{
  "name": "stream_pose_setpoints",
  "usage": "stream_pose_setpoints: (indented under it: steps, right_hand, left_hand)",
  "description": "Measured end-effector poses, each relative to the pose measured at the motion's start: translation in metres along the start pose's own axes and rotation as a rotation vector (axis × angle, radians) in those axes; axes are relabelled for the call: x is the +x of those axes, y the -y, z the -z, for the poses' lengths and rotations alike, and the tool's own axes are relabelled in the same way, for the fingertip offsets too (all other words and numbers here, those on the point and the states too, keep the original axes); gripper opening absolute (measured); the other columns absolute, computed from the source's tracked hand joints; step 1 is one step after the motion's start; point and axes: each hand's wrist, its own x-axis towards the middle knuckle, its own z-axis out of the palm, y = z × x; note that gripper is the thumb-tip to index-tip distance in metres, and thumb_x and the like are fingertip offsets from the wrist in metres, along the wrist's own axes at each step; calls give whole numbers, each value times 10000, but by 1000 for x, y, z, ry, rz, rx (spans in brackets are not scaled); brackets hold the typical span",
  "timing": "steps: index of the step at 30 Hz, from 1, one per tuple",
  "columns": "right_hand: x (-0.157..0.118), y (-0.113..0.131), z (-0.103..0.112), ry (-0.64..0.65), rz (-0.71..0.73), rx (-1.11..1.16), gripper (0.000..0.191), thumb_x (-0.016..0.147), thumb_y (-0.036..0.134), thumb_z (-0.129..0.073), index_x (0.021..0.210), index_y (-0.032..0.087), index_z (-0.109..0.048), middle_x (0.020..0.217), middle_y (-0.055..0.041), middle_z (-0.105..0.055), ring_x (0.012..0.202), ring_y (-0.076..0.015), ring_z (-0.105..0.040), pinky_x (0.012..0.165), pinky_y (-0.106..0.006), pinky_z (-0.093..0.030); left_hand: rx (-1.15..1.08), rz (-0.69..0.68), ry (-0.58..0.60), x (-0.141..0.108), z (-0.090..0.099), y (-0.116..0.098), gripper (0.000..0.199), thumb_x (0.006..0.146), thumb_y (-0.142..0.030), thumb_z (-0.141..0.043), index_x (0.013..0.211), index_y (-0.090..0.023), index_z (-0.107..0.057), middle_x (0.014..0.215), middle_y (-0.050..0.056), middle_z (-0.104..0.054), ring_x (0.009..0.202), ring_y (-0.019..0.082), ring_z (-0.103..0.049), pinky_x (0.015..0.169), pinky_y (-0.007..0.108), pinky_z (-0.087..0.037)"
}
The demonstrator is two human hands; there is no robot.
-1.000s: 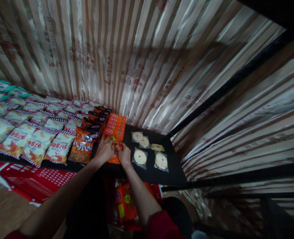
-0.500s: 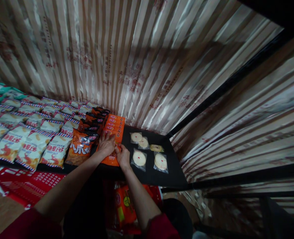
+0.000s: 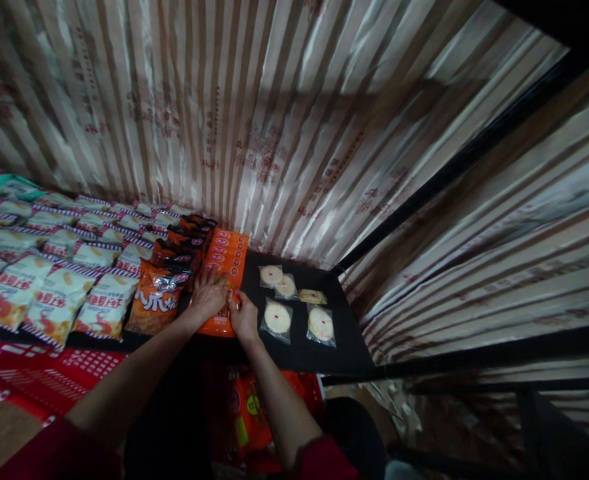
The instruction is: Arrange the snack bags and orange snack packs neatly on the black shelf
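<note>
A row of overlapping flat orange packets (image 3: 232, 250) lies on the black shelf (image 3: 299, 353). My left hand (image 3: 208, 295) rests on the packets with its fingers spread. Just right of it, my right hand (image 3: 243, 313) has its fingers closed at the right edge of the front orange packet. To the left stand dark orange snack bags (image 3: 155, 297). On the right side lie several clear-wrapped round white crackers (image 3: 277, 319) and one yellowish wrapped piece (image 3: 312, 296).
White snack bags (image 3: 59, 300) fill the left of the shelf. Below are a red basket (image 3: 49, 373) and another with orange packages (image 3: 257, 417). A striped curtain (image 3: 274, 133) hangs behind; a black pole (image 3: 424, 187) slants at right.
The view has shifted slightly, so the bags on the left appear a little further left. Both hands stay at the orange packets, with the right hand's fingers slightly moved.
</note>
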Motion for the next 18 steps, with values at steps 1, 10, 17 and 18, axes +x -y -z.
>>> stream_pose_setpoints:
  steps: [1, 10, 17, 18]
  right_hand:
    - [-1, 1, 0, -5, 15, -30, 301, 819, 219, -500, 1084, 164, -631, 862, -62, -676, 717, -160, -610, 740, -266, -481]
    - [-19, 14, -2, -1, 81, -159, 384, 824, 191, -475, 1191, 140, -576, 1036, -125, -573, 865, -198, -602, 775, -308, -490]
    - [-34, 13, -5, -102, 160, -332, 401, 813, 230, -495, 1205, 186, -570, 1158, -144, -536, 1004, -253, -531, 818, -371, -472]
    - [-35, 12, -6, -125, 187, -351, 399, 814, 228, -495, 1202, 182, -575, 1180, -151, -527, 1021, -260, -514, 835, -381, -463]
  left_hand:
    - [3, -4, 2, 1, 0, 0, 462, 881, -301, -407, 1336, -239, -457, 1478, 90, -311, 1379, 315, -182, 1077, 486, -218]
    - [-9, -3, 25, 5, -9, 6, 476, 886, -317, -391, 1355, -250, -428, 1488, 75, -294, 1383, 305, -174, 1086, 472, -198]
    - [-33, -6, -1, 3, -9, 4, 473, 877, -320, -413, 1339, -227, -454, 1487, 105, -283, 1377, 323, -186, 1084, 502, -191]
    - [-32, -7, -9, 3, -9, 4, 472, 876, -313, -412, 1338, -224, -457, 1484, 107, -291, 1376, 324, -188, 1083, 503, -193]
